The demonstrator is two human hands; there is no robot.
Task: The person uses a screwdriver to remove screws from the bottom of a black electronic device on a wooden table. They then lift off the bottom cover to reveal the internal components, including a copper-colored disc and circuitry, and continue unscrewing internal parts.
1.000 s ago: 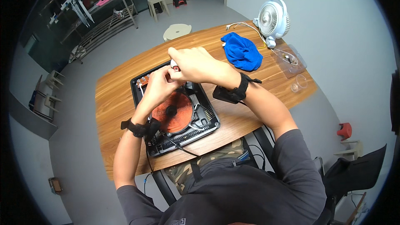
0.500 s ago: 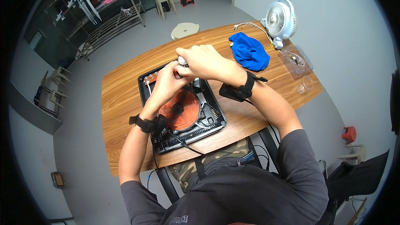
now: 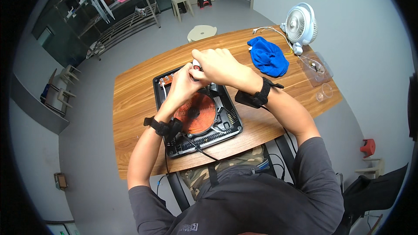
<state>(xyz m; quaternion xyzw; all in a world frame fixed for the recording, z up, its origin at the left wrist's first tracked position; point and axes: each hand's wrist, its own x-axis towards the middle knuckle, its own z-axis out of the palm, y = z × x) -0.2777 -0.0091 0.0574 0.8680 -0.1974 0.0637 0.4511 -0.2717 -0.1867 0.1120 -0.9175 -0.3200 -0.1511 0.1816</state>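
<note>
An opened induction cooker [image 3: 236, 124] lies on the wooden table in front of me, its round copper-coloured coil [image 3: 201, 117] exposed. Over its far end, my right hand [image 3: 221, 64] is closed round the top of a screwdriver [image 3: 197, 64] with a white, red and black handle. My left hand [image 3: 184, 85] pinches lower down, just below the right one. The screwdriver's tip is hidden behind my fingers. Left of my left hand, an orange part [image 3: 166, 79] with metal fittings and a white wire sits in the casing's far left corner.
A blue cloth [image 3: 268, 56] lies right of the cooker. Farther right stand a white fan [image 3: 300, 26], a clear plastic tray [image 3: 313, 67] with small parts, and a clear cup [image 3: 324, 92]. Black cables run from my wrist straps [image 3: 262, 93]. A stool [image 3: 201, 32] stands beyond the table.
The whole scene has shifted slightly right and down in view. My hands stay together over the cooker's far end; the handle now shows its red part between them.
</note>
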